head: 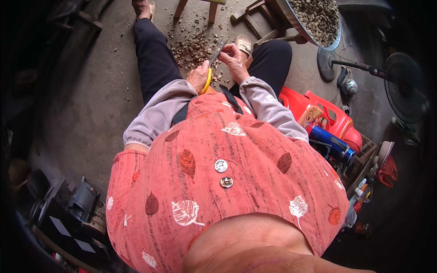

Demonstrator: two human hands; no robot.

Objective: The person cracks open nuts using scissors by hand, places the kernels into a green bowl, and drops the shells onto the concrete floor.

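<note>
My left hand grips scissors by their yellow handle, with the metal blades pointing up and to the right. Close to the blade tips is my right hand, fingers bent and pinched together. Whatever small thing may sit between those fingertips is hidden or too small to tell. Both hands are between my knees, above a scattered heap of brown shell-like scraps on the floor. At the upper right, a round basin holds many small pale-brown, nut-like pieces.
A wooden stool stands ahead, and a wooden frame is beside the basin. To my right are a red plastic chair, a blue flask and a pedestal fan. A grey metal motor-like machine sits at lower left.
</note>
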